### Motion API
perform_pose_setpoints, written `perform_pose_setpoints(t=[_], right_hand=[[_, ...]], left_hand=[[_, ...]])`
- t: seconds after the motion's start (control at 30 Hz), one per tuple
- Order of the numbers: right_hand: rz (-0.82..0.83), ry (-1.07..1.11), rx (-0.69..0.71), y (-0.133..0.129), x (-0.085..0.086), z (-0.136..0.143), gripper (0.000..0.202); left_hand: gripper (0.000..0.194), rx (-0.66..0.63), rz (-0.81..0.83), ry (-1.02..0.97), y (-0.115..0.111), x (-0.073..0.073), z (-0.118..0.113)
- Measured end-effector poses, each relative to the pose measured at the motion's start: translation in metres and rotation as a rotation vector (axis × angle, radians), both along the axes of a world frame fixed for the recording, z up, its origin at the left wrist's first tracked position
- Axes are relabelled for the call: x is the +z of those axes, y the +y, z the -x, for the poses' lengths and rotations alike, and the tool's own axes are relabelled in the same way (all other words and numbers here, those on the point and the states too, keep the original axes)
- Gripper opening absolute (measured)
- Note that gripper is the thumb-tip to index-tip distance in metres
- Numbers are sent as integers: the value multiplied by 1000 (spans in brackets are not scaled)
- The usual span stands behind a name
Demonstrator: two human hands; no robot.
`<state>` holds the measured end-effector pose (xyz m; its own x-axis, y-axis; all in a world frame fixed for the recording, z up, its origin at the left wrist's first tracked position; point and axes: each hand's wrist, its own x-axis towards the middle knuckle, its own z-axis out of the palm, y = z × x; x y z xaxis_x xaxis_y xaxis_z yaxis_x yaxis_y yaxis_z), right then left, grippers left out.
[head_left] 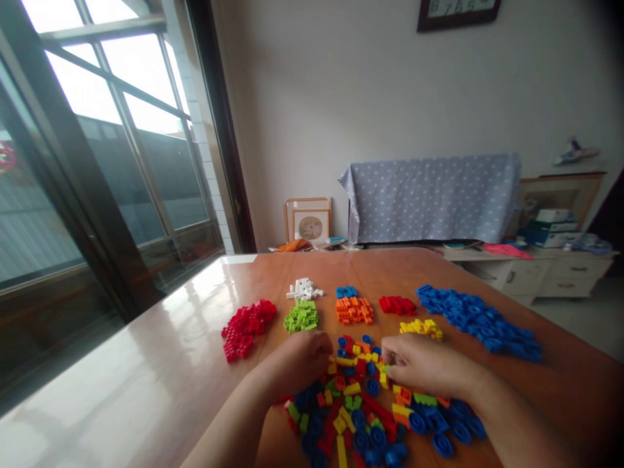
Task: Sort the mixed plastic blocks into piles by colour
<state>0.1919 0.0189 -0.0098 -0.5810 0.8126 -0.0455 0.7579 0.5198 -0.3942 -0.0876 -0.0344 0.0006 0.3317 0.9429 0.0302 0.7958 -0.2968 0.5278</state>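
A mixed heap of toy building bricks [351,403] in yellow, red, blue, orange and green lies in front of me, round blue pieces among them. At the heap's far left edge my left hand [305,357] is closed, its fingers curled down; whatever they hold is hidden. My right hand [422,364] is over the far right side, fingers bent toward the thumb beside small green and yellow bricks. What it grips, if anything, I cannot make out. Just beyond the hands lie piles of lime green bricks [301,316], orange bricks [353,311] and yellow bricks [422,329].
Other sorted piles on the wooden table [160,364] are dark pink bricks [248,328], white bricks [305,288], small blue bricks [346,292], red bricks [397,305] and a long blue pile [480,320]. Behind stands a low cabinet [560,276]; glass doors are left.
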Motion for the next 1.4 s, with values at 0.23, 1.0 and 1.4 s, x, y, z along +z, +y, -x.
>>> perform_pose_setpoints(t=[0.23,1.0,1.4], right_hand=[[139,210,18,3,-2,10,11],[202,613,-40,8,-7,22,33],[167,678,-117,17,0,11,33]], left_hand=[[20,-23,-69,-55,-2,5,-16],[19,470,-296,36,27,-13,37],[24,589,-230,91,47,-35,57]])
